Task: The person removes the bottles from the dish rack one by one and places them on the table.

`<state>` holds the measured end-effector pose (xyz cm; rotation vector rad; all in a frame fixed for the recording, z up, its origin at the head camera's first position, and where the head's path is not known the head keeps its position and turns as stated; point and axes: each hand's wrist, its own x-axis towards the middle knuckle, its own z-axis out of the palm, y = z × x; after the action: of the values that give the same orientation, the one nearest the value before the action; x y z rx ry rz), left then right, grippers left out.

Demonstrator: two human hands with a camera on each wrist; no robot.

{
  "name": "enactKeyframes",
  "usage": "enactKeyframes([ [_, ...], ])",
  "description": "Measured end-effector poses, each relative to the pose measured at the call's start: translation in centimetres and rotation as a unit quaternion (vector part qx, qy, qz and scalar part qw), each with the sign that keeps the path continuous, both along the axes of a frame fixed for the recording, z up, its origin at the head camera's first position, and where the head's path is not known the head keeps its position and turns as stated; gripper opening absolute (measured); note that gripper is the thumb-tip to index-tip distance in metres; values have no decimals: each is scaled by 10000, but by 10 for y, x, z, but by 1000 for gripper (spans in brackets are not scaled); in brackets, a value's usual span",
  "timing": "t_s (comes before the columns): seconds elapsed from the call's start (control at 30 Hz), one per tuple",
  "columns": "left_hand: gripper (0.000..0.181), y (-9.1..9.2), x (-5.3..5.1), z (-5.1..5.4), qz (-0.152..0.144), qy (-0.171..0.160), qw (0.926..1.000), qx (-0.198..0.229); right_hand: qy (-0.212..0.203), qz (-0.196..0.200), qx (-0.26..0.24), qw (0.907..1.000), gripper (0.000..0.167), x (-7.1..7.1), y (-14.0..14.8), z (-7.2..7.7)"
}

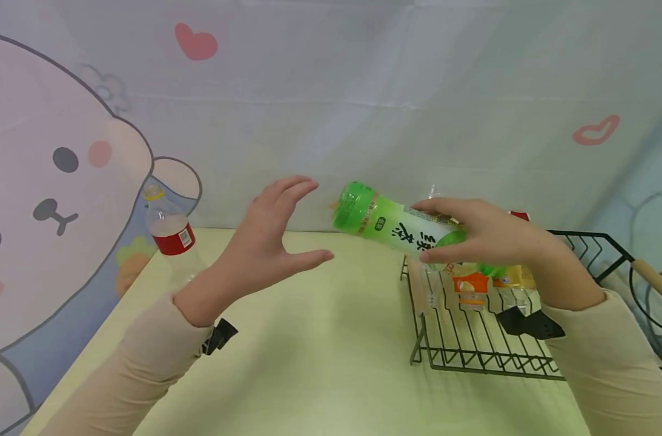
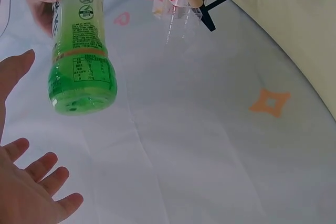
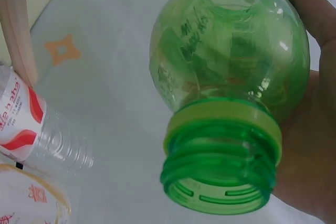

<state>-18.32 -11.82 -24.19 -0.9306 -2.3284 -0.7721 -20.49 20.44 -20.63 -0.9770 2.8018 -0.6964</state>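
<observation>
My right hand [image 1: 496,239] grips a green plastic tea bottle [image 1: 385,221] around its label, above the near left side of a black wire rack. The bottle is tilted, with its base towards my left hand. Its green threaded neck [image 3: 220,166] has no cap in the right wrist view. My left hand [image 1: 254,254] is held up to the left of the bottle, apart from its base [image 2: 84,95]. The fingers [image 2: 44,166] and thumb are spread, with nothing between them.
Several bottles lie on the wire rack [image 1: 461,366], one with an orange label [image 1: 470,284]. A wooden handle [image 1: 655,281] is at the rack's right. At the table's far left stands a clear bottle with a red label [image 1: 172,241]. Behind the table [image 1: 309,363] hangs a printed cloth [image 1: 336,91].
</observation>
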Motion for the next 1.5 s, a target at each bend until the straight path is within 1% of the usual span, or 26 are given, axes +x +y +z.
enactKeyframes([
  [0.1,82,6,0,-3,-96,191,9997,-118,-163,116,-70,9998,66,0,-3,-1],
  [0.2,81,11,-1,-5,-215,389,9988,-195,-310,136,-112,9994,65,-1,-7,-4],
  [0.3,80,15,-2,-9,-308,558,9975,-295,-364,110,-36,9993,65,-2,-11,-8],
  [0.4,80,19,-3,-12,-387,689,9962,-365,-346,119,59,9993,64,-3,-15,-11],
  [0.6,78,27,-5,-17,-458,870,9938,-518,-549,121,45,9984,66,-2,-21,-15],
  [0.7,77,30,-5,-19,-495,934,9925,-611,-624,225,21,9978,66,-3,-23,-16],
  [0.8,76,32,-4,-21,-482,900,9920,-744,-617,352,51,9975,65,-3,-25,-18],
  [1.03,76,38,-3,-26,-416,659,9910,-1091,-552,363,323,9973,65,-4,-31,-24],
  [1.2,75,41,-2,-30,-320,463,9893,-1348,-661,466,378,9960,65,-6,-35,-28],
  [1.3,74,42,-1,-32,-270,384,9888,-1415,-710,478,411,9955,64,-7,-37,-30],
  [1.5,72,44,-1,-37,-148,294,9880,-1512,-636,491,451,9958,61,-7,-39,-32],
])
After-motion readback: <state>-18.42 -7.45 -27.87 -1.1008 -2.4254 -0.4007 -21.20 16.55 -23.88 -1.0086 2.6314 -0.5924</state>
